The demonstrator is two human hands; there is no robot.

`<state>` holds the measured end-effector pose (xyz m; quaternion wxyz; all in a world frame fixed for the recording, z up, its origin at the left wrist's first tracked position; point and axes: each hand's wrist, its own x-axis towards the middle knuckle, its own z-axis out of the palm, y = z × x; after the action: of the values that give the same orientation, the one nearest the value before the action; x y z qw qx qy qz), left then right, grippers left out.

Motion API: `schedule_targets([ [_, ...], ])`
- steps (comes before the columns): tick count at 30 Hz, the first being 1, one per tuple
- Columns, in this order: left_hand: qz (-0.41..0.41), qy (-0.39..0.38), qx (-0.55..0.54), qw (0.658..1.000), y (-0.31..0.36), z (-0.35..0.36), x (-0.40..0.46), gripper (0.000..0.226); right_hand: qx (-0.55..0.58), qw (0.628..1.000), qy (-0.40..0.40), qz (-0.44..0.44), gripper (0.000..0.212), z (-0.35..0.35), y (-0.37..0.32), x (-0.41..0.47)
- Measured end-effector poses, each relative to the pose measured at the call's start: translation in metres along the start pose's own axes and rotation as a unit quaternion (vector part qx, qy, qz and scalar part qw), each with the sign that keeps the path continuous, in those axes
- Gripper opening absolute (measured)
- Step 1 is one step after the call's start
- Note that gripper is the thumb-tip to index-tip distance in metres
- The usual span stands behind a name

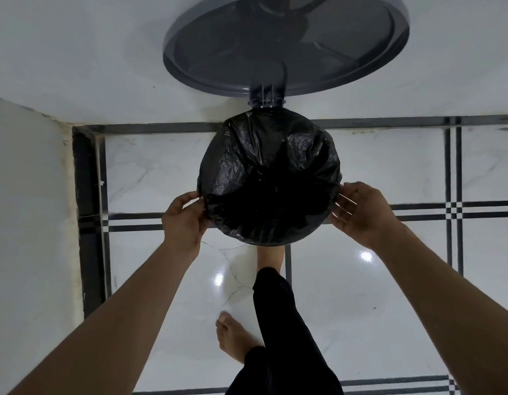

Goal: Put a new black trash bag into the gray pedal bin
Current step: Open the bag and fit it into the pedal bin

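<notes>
Left hand (184, 220) pinching black trash bag (269, 178) edge at left rim. Bag covers whole mouth of gray pedal bin; bin body hidden, only raised lid (284, 44) seen, top cut off. Right hand (361, 215) fingers spread, touching bag's right edge. One foot under bin, pedal hidden. Glossy white tiled floor (361, 309), dark stripes, white wall (76, 52).

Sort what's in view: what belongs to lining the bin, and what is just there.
Part of the job:
black trash bag, stretched over the bin's mouth
gray lid, standing open
left hand and right hand at the bag's edges

Just there:
tiled floor
white wall
</notes>
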<state>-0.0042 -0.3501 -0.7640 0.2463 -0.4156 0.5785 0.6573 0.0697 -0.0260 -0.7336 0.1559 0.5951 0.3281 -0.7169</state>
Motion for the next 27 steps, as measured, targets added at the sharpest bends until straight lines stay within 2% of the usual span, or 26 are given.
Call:
schedule_targets([
  [4,0.023,0.010,0.026,0.999,-0.002,-0.002,0.001,0.022,-0.036,0.999,0.019,0.036,0.025,0.005,-0.007,0.000],
  [9,-0.030,0.015,-0.064,0.997,0.000,0.000,-0.003,0.008,-0.006,0.997,0.031,0.077,0.048,0.012,-0.013,-0.002],
  [12,-0.053,0.013,-0.099,0.994,0.002,0.005,-0.001,0.010,-0.012,0.991,0.032,0.128,0.061,0.015,-0.018,0.000],
  [15,-0.073,0.000,-0.069,0.995,0.006,0.015,0.000,0.007,-0.039,0.987,0.047,0.149,0.061,0.019,-0.020,0.005],
  [19,-0.104,-0.036,-0.063,0.992,0.010,0.015,0.000,0.010,0.009,0.988,0.053,0.147,0.060,0.018,-0.012,0.008],
  [22,-0.123,-0.022,-0.066,0.990,0.014,0.014,-0.004,0.010,0.057,0.987,0.053,0.137,0.056,0.015,-0.004,0.006],
  [27,-0.138,-0.013,-0.068,0.988,0.018,0.018,-0.004,0.014,0.044,0.990,0.038,0.129,0.061,0.014,0.001,0.006],
])
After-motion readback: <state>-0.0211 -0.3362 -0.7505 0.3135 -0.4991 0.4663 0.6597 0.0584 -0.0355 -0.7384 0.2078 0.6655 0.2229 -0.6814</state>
